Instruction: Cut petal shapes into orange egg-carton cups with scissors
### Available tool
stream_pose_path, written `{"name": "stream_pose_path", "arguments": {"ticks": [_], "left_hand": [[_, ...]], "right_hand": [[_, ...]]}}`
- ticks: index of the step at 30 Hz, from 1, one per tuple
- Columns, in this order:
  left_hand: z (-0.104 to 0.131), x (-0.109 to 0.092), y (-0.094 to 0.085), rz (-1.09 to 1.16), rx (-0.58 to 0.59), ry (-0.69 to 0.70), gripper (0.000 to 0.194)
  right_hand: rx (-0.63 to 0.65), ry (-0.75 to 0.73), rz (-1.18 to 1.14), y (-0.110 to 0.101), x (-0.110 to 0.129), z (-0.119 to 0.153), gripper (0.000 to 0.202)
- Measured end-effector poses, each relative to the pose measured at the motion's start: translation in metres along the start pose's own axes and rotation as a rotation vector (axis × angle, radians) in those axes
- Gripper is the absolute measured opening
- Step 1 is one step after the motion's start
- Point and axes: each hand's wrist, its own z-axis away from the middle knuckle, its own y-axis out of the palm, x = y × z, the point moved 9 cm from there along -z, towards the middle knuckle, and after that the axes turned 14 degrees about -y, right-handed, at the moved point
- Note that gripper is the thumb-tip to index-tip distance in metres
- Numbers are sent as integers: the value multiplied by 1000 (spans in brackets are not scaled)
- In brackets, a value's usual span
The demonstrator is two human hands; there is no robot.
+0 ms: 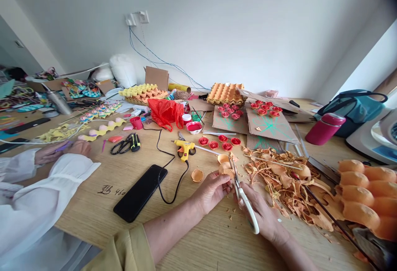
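Biggest risk: the table (93,213) is crowded. The scrap heap (279,180) sits just right of my hands, and the cut egg tray (369,196) is at the near right edge. An elbow swing to the right could push scraps or the tray off. That's a judgement, not a certainty.

Next: the phone (140,192) lies near left of my left forearm, with a black cable looping from it toward the yellow glue gun (185,148) further back. If I drag my arm left, I could snag the cable and pull the gun. Can't tell if the gun is hot.

Then the cut itself. The scissors (245,198) point away from me, tips right at the orange cup piece (227,168). My left fingertips are touching that piece close to the blades. If the piece slips or I close too fast, I could nick a finger or cut the petal wrong.

Hands:
- Right hand (263,217): wrapped around the white scissor handles, fingers curled, firm grasp. The blades look only slightly parted.
- Left hand (212,190): pinching the orange cup piece between thumb and fingers, partly closed, held just above the table at centre.

A loose orange disc (197,175) lies just left of my left hand, untouched. Another person's hands (62,151) are at the far left, well apart from mine.
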Motion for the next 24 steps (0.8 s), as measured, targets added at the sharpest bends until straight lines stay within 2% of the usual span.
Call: {"name": "stream_pose_path", "arguments": {"ticks": [7,15,24], "left_hand": [[0,0,1,-21,12,4,29],[0,0,2,-21,30,19,28],[1,1,7,-28,71,24,27]], "right_hand": [[-20,-34,42,1,-5,2,31],[9,-60,66,1,0,0,35],[-35,-89,67,-1,9,-4,43]]}}
